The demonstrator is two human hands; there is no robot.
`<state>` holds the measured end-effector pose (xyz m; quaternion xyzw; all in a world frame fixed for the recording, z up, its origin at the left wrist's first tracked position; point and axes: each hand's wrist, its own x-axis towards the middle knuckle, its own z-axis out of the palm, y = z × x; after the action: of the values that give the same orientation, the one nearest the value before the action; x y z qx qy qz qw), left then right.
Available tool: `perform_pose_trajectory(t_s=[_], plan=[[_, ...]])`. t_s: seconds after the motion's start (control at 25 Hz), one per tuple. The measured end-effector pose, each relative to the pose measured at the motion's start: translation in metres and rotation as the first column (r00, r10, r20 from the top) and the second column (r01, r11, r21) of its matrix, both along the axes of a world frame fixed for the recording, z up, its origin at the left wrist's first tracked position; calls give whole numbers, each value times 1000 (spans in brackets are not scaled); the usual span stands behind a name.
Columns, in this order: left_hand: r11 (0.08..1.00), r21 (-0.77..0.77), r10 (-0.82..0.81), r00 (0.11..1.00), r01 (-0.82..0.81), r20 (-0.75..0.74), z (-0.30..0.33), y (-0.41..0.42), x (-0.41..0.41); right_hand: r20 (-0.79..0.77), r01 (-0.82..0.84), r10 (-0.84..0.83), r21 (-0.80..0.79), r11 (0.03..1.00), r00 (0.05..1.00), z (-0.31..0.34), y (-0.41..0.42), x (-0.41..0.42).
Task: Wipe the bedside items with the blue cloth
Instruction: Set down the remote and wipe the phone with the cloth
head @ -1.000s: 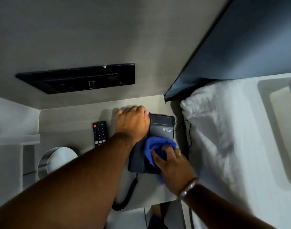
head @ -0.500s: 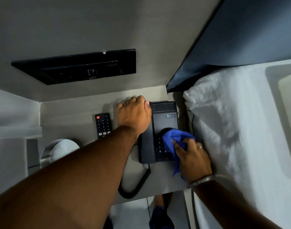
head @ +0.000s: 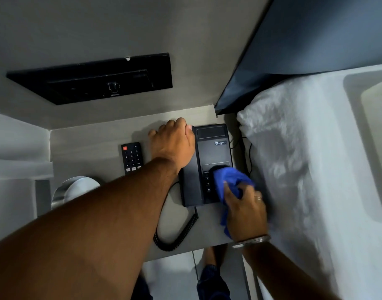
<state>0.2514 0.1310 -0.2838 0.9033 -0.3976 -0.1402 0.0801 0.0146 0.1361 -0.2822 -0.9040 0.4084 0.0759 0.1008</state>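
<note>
A black desk telephone (head: pixel 211 152) sits on the grey bedside table (head: pixel 88 144), its coiled cord (head: pixel 177 237) looping toward the front edge. My left hand (head: pixel 172 146) is clamped over the top end of the handset on the phone's left side. In my right hand (head: pixel 246 213) the bunched blue cloth (head: pixel 227 180) is pressed on the keypad, hiding most of the keys. A black remote (head: pixel 131 158) with a red button lies flat to the left of the phone, apart from both hands.
A round shiny metal object (head: pixel 77 189) stands at the table's left front. The white bedding (head: pixel 294 148) presses against the table's right side under a dark headboard (head: pixel 315 40). A black panel (head: pixel 92 81) is set in the wall above. My legs show below the table edge.
My right hand has slid the blue cloth from the phone's lower left part rightward onto the keypad. My left hand has stayed on the handset.
</note>
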Motion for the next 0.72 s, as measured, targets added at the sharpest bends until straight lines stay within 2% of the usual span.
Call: perform_pose_trajectory(t_s=[0.08, 0.16, 0.32, 0.48, 0.56, 0.64, 0.72], plan=[[1000, -10, -1, 1000, 1, -2, -1, 1, 0, 18, -110, 110, 7, 994, 994, -5, 26, 8], [1000, -25, 2, 1000, -2, -9, -2, 1, 0, -43, -138, 139, 32, 990, 989, -7, 23, -3], [999, -47, 0, 1000, 0, -9, -1, 2, 0, -68, 135, -134, 6, 991, 989, 3, -3, -33], [998, -57, 4, 1000, -4, -12, -2, 2, -2, 67, -31, 38, -102, 994, 997, 14, -43, 49], [999, -47, 16, 1000, -16, -10, -3, 1, -1, 63, -28, 34, -85, 996, 997, 17, -75, 99], [999, -41, 22, 1000, -22, 8, -3, 0, -1, 19, 2, -1, -58, 998, 1000, 12, -84, 105], [999, -35, 29, 1000, -29, 10, -3, 0, -1, -9, -62, 62, 25, 998, 998, 11, -54, 67]])
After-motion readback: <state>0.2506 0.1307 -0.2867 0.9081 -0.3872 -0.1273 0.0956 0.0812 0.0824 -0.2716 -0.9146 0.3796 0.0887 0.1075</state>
